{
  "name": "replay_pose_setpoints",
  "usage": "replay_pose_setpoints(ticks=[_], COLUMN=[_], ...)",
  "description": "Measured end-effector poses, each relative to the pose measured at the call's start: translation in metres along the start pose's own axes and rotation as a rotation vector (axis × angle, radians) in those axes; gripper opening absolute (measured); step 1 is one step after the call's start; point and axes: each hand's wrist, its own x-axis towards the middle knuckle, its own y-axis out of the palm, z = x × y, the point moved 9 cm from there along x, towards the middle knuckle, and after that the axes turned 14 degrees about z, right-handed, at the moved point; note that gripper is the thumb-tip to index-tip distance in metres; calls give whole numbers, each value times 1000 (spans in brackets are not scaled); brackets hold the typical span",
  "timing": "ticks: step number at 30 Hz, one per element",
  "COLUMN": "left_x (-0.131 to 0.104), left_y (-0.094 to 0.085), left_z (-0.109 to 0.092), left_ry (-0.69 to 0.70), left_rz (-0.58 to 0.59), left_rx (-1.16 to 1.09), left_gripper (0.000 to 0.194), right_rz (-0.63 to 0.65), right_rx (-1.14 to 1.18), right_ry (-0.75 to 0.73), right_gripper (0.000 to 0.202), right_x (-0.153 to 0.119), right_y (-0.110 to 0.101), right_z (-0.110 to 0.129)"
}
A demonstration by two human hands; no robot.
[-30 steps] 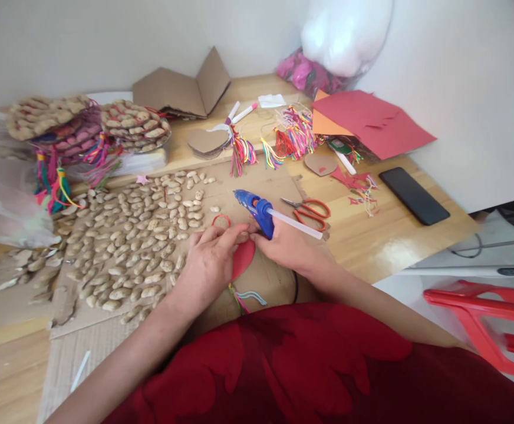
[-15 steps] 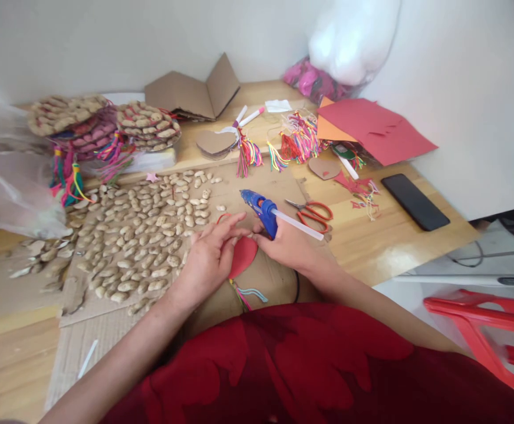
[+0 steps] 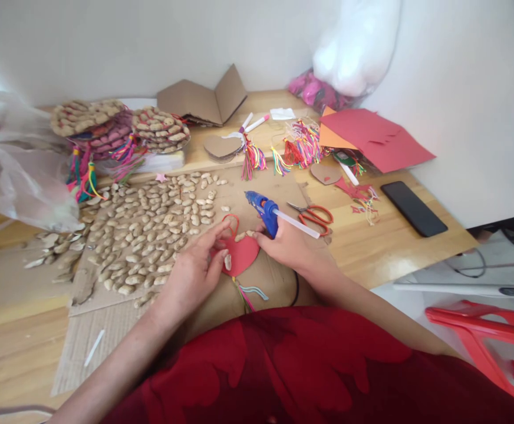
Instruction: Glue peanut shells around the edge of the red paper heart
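Note:
A red heart-shaped piece (image 3: 244,258) lies in front of me, with peanuts (image 3: 244,236) along its top edge, a red cord loop above and a coloured tassel (image 3: 249,293) below. My left hand (image 3: 195,271) is closed on its left side, thumb on the front. Beside that thumb tip is a single peanut (image 3: 227,262); whether it is held or resting on the heart is unclear. A blue glue gun (image 3: 262,207) with a clear glue stick (image 3: 299,225) is gripped in my right hand (image 3: 287,241), whose thumb touches the heart's upper right edge.
Loose peanuts (image 3: 137,229) cover the cardboard (image 3: 257,182) at left. Orange-handled scissors (image 3: 316,217) and a black phone (image 3: 414,207) lie to the right. Behind are stacked peanut-covered pieces (image 3: 160,132), tassels (image 3: 303,144), and red sheets (image 3: 376,135). A red plastic chair or stool (image 3: 482,324) stands at lower right.
My left hand has drawn back left and down, uncovering more of the red heart, its cord loop and the peanuts. The right hand keeps hold of the glue gun. The view has shifted slightly.

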Motion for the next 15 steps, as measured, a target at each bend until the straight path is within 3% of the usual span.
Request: replay_pose_setpoints(ticks=[4, 10, 15], left_x=[-2, -9, -9], left_y=[2, -14, -10], left_z=[-6, 0, 3], left_ry=[33, -15, -9], left_rz=[-8, -133, -128], left_rx=[-90, -57, -54], left_gripper=[53, 49, 49], right_rz=[-11, -13, -8], right_rx=[16, 26, -9], right_ry=[-9, -31, -22], right_gripper=[19, 17, 19], right_x=[0, -1, 1], right_y=[0, 3, 7], right_z=[-1, -2, -5])
